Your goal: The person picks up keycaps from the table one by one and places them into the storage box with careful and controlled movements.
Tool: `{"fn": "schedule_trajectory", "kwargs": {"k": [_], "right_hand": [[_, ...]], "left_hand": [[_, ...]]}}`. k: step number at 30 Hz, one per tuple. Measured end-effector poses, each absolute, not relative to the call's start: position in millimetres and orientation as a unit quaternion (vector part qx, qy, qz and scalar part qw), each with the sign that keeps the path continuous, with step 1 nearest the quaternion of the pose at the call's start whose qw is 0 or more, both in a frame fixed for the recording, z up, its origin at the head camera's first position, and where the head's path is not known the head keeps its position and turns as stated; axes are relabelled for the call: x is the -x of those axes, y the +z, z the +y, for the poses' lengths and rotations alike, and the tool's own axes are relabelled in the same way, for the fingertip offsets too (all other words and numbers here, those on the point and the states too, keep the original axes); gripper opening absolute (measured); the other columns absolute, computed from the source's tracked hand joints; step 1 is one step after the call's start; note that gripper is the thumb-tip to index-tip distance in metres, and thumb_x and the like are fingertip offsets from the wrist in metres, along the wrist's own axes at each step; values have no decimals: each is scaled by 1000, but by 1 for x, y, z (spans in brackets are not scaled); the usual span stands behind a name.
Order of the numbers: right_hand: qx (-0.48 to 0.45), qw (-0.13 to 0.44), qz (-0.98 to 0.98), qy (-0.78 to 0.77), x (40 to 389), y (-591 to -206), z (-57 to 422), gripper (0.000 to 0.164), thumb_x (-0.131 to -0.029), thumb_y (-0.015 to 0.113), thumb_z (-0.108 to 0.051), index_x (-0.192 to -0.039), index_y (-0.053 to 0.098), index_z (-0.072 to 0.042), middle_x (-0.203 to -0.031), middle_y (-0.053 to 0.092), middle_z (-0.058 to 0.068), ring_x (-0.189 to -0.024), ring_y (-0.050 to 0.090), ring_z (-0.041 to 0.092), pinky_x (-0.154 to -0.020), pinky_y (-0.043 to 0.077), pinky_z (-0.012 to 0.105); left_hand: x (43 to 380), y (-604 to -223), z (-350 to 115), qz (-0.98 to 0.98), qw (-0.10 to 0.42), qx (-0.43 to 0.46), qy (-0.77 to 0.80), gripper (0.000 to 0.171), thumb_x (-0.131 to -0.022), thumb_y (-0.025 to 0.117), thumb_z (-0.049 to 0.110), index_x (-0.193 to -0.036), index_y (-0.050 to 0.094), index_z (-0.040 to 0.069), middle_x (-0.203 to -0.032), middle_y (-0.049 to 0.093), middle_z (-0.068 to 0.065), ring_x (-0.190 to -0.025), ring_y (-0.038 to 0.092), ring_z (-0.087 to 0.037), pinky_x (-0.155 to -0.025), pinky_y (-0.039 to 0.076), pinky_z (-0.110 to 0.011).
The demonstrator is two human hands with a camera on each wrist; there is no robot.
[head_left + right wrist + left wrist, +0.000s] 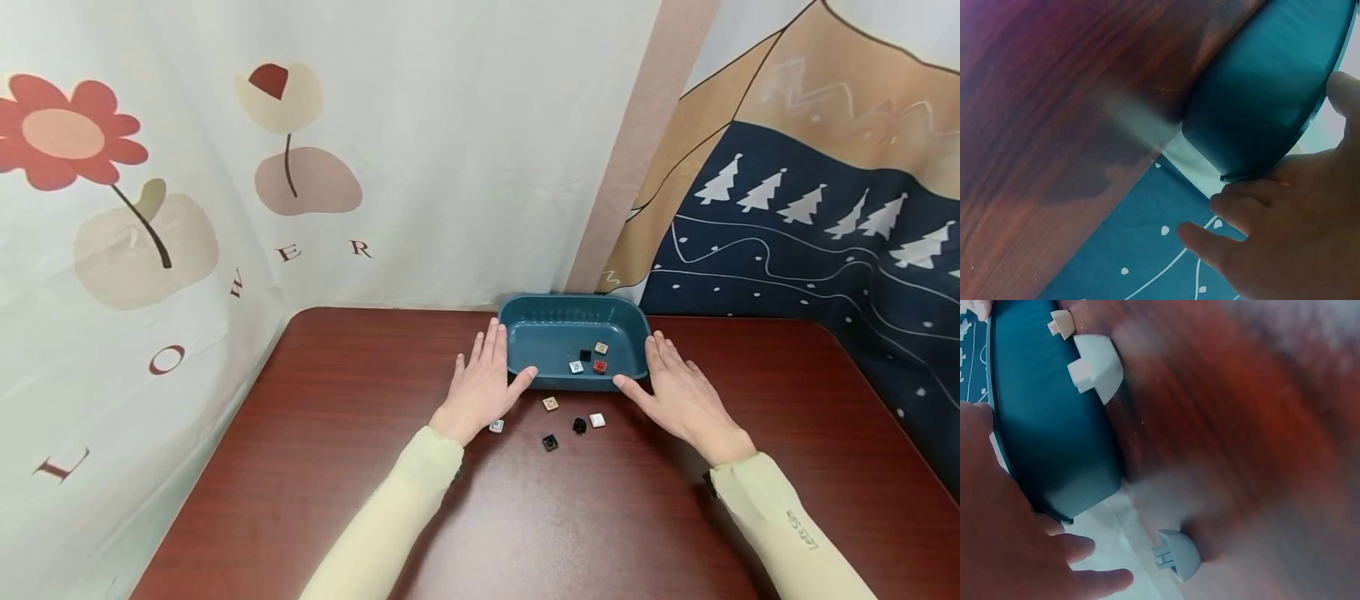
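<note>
A blue-green plastic tray [540,342] stands at the table's far edge, small square keycaps inside it: tan [602,348], black [585,355], white [576,367] and red [600,367]. My left hand [480,392] lies against the tray's left end with fingers straight, its thumb by the front rim. At the opposite end, my right hand [684,404] touches the tray likewise, fingers extended. In the left wrist view, fingers reach past the tray [1054,419], and a white keycap [1100,365] shows its stem. The right wrist view has the fingers along the tray's end [1260,100].
In front of the tray, several keycaps lie loose on the brown table [360,400]: tan [551,404], white [597,420], black [550,442], another black [580,426]. A pale keycap [497,426] sits beside the left hand. Printed curtains [450,167] hang behind.
</note>
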State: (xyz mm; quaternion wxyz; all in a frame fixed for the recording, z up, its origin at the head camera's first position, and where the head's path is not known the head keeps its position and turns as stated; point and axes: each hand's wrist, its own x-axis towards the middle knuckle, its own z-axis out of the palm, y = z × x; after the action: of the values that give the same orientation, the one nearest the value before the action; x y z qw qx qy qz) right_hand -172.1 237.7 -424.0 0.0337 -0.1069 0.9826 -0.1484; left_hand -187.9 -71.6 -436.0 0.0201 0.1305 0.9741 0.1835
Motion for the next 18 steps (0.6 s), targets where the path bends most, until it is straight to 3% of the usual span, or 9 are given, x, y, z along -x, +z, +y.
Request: {"fn": "schedule_trajectory", "kwargs": {"k": [7, 18], "right_hand": [[107, 47, 980, -159, 173, -424, 237, 108, -100, 42, -73, -158, 18, 15, -165, 15, 35, -152, 18, 52, -115, 23, 70], [110, 50, 979, -164, 172, -422, 238, 107, -100, 43, -71, -158, 17, 15, -165, 13, 35, -152, 17, 52, -115, 24, 69]], "left_hand": [[187, -435, -74, 968, -4, -136, 213, 92, -104, 39, 66, -166, 10, 4, -174, 6, -12, -159, 11, -34, -122, 20, -61], [183, -417, -102, 944, -86, -129, 290, 74, -106, 44, 58, -160, 38, 8, -167, 32, -11, -155, 26, -32, -121, 27, -55]]}}
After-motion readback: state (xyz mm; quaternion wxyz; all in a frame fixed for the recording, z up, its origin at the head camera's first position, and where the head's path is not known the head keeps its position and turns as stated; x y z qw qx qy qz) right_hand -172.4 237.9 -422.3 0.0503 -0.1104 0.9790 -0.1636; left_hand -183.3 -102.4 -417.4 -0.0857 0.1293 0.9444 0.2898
